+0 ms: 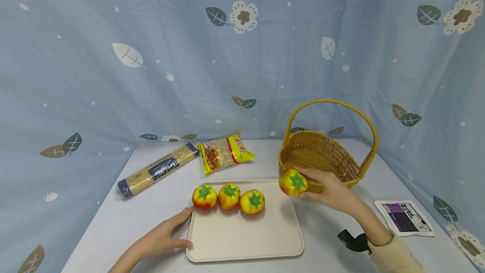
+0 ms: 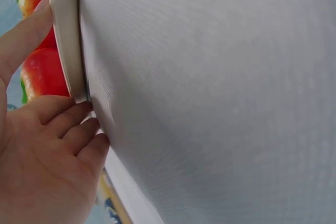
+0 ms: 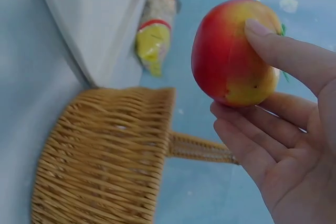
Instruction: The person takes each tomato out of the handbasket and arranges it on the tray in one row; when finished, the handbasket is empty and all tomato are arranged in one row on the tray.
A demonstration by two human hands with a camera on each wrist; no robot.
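Observation:
My right hand [image 1: 327, 188] pinches a red-and-yellow fruit [image 1: 293, 183] with a green star-shaped top, holding it up between the tray's right side and the wicker basket [image 1: 320, 155]. In the right wrist view, the thumb lies on one side of this fruit [image 3: 233, 53] and fingertips touch the other. On the cream tray [image 1: 246, 241], a left fruit [image 1: 204, 197], a middle fruit [image 1: 229, 196] and a right fruit [image 1: 252, 202] of the same kind stand in a row. My left hand [image 1: 163, 235] touches the tray's left edge with extended fingers and thumb.
Behind the tray lies a yellow food packet [image 1: 223, 153], with a long pack of noodles [image 1: 157, 170] to its left. A white-and-purple packet [image 1: 403, 218] lies far right. The basket's tall handle [image 1: 333, 101] arches above it, and a patterned blue curtain [image 1: 197, 75] closes off the back.

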